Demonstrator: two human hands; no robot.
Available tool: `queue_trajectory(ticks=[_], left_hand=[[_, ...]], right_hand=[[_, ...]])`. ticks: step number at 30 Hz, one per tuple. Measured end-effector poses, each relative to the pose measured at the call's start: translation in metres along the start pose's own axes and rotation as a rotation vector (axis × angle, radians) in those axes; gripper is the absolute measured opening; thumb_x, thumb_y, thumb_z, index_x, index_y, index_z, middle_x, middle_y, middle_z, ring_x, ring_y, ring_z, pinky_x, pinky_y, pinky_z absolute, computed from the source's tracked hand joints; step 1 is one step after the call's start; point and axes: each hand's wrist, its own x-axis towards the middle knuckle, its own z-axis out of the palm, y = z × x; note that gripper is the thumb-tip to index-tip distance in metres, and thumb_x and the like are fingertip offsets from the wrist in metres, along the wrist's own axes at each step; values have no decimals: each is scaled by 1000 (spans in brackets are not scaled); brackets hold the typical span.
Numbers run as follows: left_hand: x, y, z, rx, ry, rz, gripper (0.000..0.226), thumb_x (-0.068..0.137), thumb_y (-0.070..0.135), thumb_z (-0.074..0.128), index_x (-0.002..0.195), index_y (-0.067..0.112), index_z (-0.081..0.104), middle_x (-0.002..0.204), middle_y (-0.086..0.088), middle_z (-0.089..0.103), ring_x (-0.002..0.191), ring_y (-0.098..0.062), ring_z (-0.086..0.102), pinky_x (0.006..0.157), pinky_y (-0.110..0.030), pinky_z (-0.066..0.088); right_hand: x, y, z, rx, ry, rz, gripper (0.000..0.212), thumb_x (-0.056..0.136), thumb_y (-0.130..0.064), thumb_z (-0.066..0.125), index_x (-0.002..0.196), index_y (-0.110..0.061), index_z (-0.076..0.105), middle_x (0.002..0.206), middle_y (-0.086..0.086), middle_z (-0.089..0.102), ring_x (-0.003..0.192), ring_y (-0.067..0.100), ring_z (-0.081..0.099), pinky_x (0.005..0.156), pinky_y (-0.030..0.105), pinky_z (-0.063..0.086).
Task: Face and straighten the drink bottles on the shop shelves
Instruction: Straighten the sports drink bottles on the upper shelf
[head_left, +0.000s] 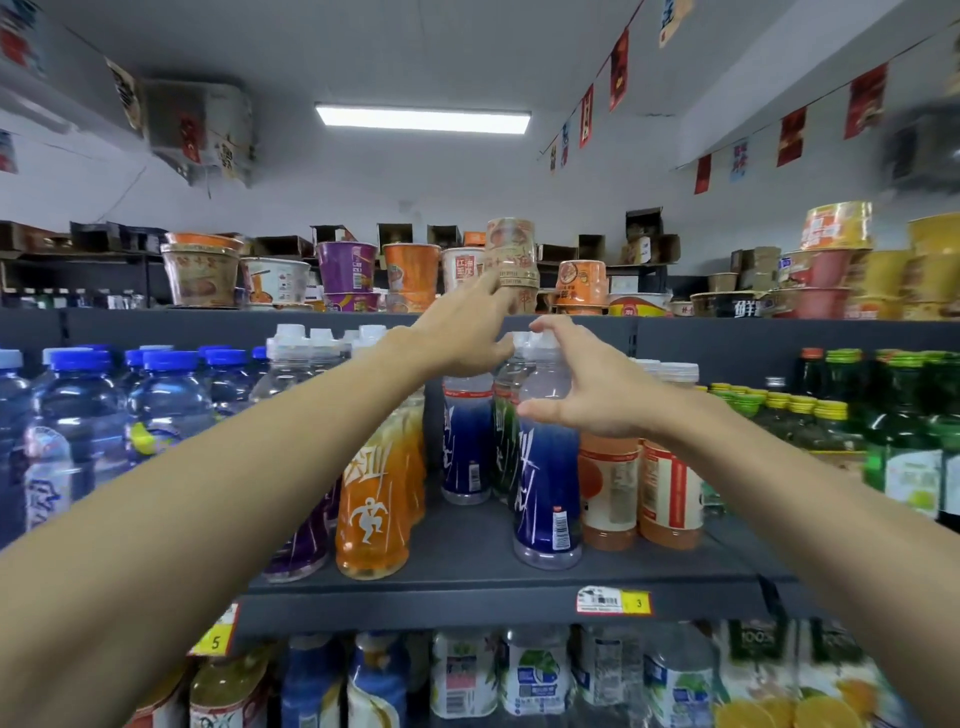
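Standing upright near the front of the middle shelf (467, 566), the blue-labelled bottle (548, 467) sits between an orange bottle (371, 499) and pale peach bottles (608, 493), with its barcode showing. The right hand (597, 384) is curled round its upper part, thumb on the shoulder and forefinger over the cap. The left hand (462, 332) is released, fingers straight, reaching above a second blue bottle (467, 441) set further back — contact cannot be confirmed. Noodle cups (348, 270) line the shelf above.
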Motion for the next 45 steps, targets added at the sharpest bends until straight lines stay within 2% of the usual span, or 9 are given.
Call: queue_trajectory(ticks=[8,19,24,29,33,36,38,41,45], left_hand=[[23,-17,54,134,-438,-372,76,84,44,69,143,5,40,140,-17,39,126,-36,45,101,-53,47],[23,-13,76,-79,-204,-486,69,75,36,82,123,7,42,106,-7,51,90,-23,53,65,-30,45],[16,-10,58,21,-213,-427,41,76,38,80,85,11,51,77,1,52,70,-13,54,48,-23,33],[9,1,45,129,-180,-326,44,73,45,83,67,14,53,69,0,55,60,-12,52,47,-26,33],[6,5,25,199,-301,-304,56,72,62,79,83,9,63,80,-1,59,69,-13,54,51,-25,38],[5,-1,15,190,-453,-288,105,60,61,87,138,4,44,133,-11,53,119,-29,55,90,-38,53],[2,-4,14,161,-494,-276,119,57,48,94,148,9,28,148,-14,37,134,-33,43,105,-44,47],[-2,-8,19,185,-425,-229,109,56,43,96,141,9,36,137,-11,45,125,-29,49,101,-42,50],[-6,-12,18,243,-375,-157,90,59,63,86,123,9,53,109,-4,49,96,-17,48,79,-27,50]], right_hand=[[1,6,4,-23,33,-39,98,78,-48,80,151,-29,18,155,5,38,125,26,53,96,37,47],[-1,18,-6,-89,-6,-59,96,78,-52,77,150,-29,18,143,8,46,113,24,57,85,34,50],[1,16,-6,-104,-16,-51,98,79,-52,77,151,-28,16,146,9,44,116,27,56,87,36,50],[2,16,-5,-102,-20,-38,98,77,-53,77,150,-29,16,148,11,43,120,29,56,91,38,49],[3,16,-4,-89,-20,-36,99,77,-54,77,151,-30,16,150,10,42,124,30,54,91,37,48],[3,17,-4,-75,-18,-34,98,77,-54,76,151,-31,16,149,10,43,123,30,54,87,34,46],[3,17,-4,-68,-21,-34,97,77,-53,76,151,-31,16,148,10,43,121,29,55,85,32,45],[2,16,-4,-68,-28,-29,97,78,-53,76,151,-31,16,149,10,43,121,29,55,86,33,46],[1,13,-5,-85,-29,-24,97,79,-52,76,151,-30,16,148,10,43,121,29,55,90,37,50]])
